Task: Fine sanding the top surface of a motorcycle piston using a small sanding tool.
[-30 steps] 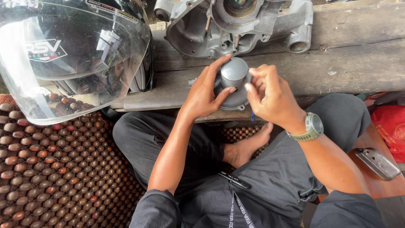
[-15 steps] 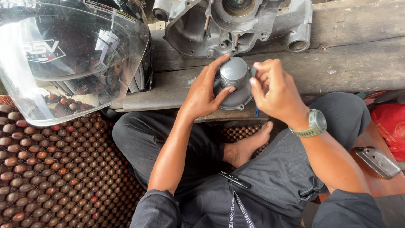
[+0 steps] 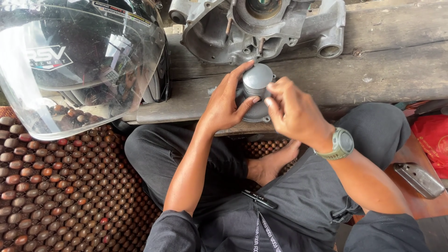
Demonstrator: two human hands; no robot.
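A grey metal piston [image 3: 256, 79] stands on a round grey metal part [image 3: 255, 112] at the front edge of a wooden bench [image 3: 387, 70]. My left hand [image 3: 226, 100] wraps around the piston's left side, thumb against its lower skirt. My right hand [image 3: 294, 112], with a green wristwatch [image 3: 339, 144], pinches at the piston's right side; what its fingertips hold is too small to tell.
An aluminium engine crankcase [image 3: 261, 25] lies on the bench just behind the piston. A helmet with a clear visor [image 3: 70, 60] sits at the left. A wooden bead mat [image 3: 60, 186] covers the floor. A flat metal piece [image 3: 419, 179] and a red bag [image 3: 431, 140] lie at right.
My right hand has shifted slightly left and down along the piston's side. My left hand stays on the piston.
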